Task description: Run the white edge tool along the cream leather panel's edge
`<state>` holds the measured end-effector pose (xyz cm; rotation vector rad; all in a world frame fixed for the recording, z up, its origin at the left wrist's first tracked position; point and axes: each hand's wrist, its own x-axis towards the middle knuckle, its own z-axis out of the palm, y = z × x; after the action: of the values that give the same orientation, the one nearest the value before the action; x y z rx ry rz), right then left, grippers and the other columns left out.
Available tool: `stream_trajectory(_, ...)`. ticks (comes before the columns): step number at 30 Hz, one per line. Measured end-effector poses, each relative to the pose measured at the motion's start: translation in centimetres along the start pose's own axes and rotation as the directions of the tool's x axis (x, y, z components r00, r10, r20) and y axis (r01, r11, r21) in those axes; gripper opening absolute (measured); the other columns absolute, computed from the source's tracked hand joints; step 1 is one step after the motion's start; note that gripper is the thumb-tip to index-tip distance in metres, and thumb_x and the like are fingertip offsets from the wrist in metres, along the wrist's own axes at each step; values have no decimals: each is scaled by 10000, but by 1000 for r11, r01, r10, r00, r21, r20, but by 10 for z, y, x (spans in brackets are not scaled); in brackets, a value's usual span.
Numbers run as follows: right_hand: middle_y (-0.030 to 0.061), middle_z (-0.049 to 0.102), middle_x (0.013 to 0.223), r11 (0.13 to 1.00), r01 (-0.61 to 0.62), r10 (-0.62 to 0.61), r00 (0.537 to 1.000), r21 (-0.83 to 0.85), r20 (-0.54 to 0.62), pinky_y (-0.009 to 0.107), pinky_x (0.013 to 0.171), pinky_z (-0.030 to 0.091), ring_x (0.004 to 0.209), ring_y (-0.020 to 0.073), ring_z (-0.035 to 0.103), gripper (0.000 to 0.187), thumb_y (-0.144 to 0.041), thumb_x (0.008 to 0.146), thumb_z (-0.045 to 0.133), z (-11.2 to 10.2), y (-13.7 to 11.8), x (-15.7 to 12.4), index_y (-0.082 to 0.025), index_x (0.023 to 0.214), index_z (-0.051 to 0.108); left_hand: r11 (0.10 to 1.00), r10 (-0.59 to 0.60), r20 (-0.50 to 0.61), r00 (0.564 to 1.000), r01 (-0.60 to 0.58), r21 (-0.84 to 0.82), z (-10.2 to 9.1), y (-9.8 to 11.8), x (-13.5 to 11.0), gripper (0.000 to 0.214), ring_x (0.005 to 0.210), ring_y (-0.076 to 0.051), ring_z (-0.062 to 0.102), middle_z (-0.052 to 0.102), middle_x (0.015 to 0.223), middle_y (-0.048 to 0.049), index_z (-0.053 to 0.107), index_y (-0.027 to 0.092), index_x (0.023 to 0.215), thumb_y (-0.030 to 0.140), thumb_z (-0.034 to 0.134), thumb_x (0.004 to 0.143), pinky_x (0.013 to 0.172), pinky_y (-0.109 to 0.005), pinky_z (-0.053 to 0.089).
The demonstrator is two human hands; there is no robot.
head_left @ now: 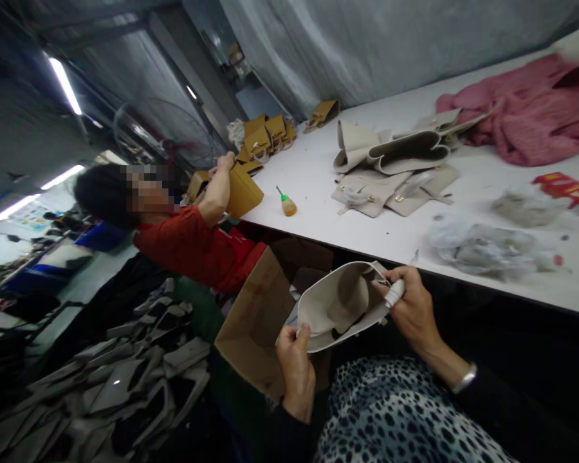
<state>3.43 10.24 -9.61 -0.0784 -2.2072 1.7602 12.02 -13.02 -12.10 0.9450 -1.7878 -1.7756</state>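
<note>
Your largest thing is the white worktable [313,186], running from beside your co-worker [183,247] across to your right. Down on your left lies a heap of grey bag pieces [120,379]. The co-worker, in a red shirt, sits at the table with both hands at a mustard bag [244,193]. An open cardboard box [251,315] stands below the table edge, between the co-worker and you. A pink cloth [521,112] lies crumpled at the table's far right, near a stack of beige bags [410,154]; more mustard handbags [265,135] stand at the far left end.

Your beige bag body [321,308] is in the air just off the table edge, partly over the box, its mouth open towards you. Your left hand [295,370] closes thumb and fingers on its near-left rim; your right hand [412,312] grips its right end. Clear plastic bags [492,247] lie on the table to your right. Smallest is the green-topped squeeze bottle [288,205], near the table's front edge.
</note>
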Motion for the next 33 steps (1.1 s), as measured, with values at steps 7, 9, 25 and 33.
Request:
stream_trajectory(7,-27,636,799,985,173,-172,978,2,122,240,579,441,614,138,573,223,-419,922,718,-6,-15,-15,-240,924,587,999,-31,-34,999,32,42,-13,-3,12,478,601,-133,538,577,626,37,580,173,680,571,842,641,584,-252,435)
stream_trajectory(9,-38,609,768,980,200,-198,971,-2,132,236,567,426,590,127,542,208,-396,926,720,-5,-16,-17,-239,913,584,997,-43,-33,999,45,62,-16,-5,14,500,606,-140,547,580,634,31,584,172,688,608,827,652,591,-260,437)
stream_trajectory(25,11,679,825,957,-160,119,977,241,176,245,569,445,662,158,578,383,-456,759,836,-7,-58,3,-223,834,541,862,328,401,855,-445,243,-44,97,62,416,735,-175,624,673,721,-18,670,179,737,551,665,923,753,-275,483)
stream_trajectory(33,-22,596,739,941,-185,73,928,282,366,234,551,407,623,138,515,382,-508,842,767,0,-45,-2,-221,834,515,936,2,996,-89,-351,-33,102,119,79,815,1291,-391,609,671,1386,-176,666,168,1369,734,715,784,1106,-469,467)
